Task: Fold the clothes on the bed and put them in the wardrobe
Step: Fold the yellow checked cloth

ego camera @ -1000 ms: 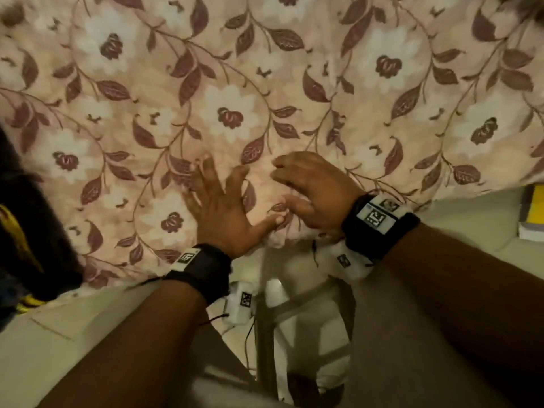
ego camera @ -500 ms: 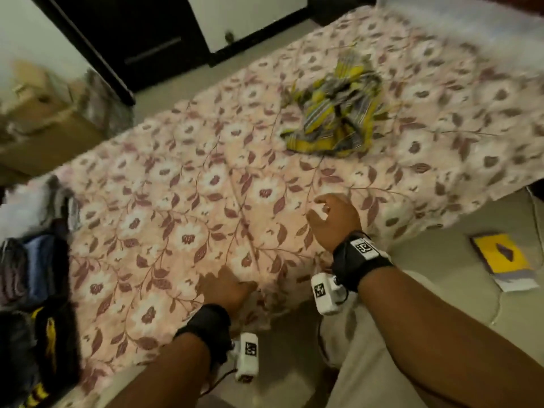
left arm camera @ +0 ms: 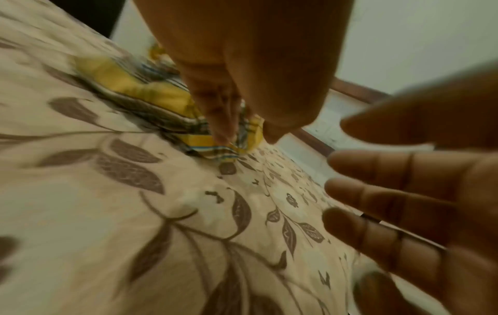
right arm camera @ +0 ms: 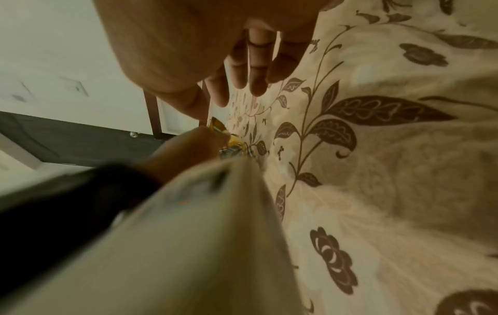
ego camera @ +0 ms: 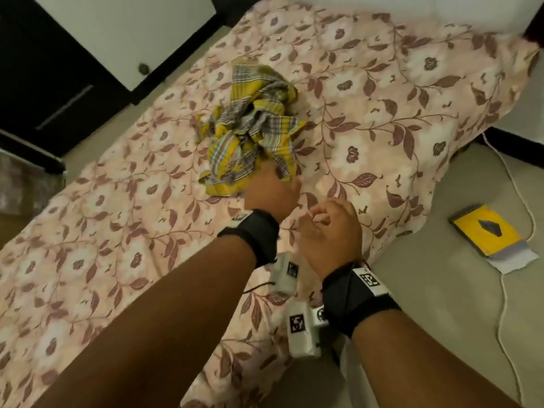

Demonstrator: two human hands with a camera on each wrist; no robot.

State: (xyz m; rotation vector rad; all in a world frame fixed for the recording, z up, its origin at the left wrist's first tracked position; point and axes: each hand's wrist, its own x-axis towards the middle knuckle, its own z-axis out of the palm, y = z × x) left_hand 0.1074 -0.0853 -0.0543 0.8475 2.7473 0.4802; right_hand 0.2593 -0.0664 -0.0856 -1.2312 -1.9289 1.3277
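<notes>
A crumpled yellow checked cloth (ego camera: 253, 128) lies in a heap on the floral bedsheet (ego camera: 382, 119), about mid-bed. My left hand (ego camera: 273, 184) reaches its near edge; in the left wrist view, blurred by motion, the left hand (left arm camera: 246, 134) pinches the yellow cloth (left arm camera: 161, 96) between fingers and thumb. My right hand (ego camera: 321, 219) hovers just right of the left wrist, above the sheet, holding nothing. Its fingers (left arm camera: 377, 191) are spread and relaxed, as the right hand (right arm camera: 242, 85) also appears in the right wrist view.
A white wardrobe door (ego camera: 126, 33) with a small knob and a dark drawer front (ego camera: 53, 92) stand beyond the bed's far side. On the floor to the right lie a yellow book (ego camera: 485, 231) and a white cable (ego camera: 512, 184). The bed's near edge runs under my forearms.
Both hands left the sheet at the bed's near edge and moved out over the bed. The left hand reached the yellow cloth and took its near edge; the right followed alongside.
</notes>
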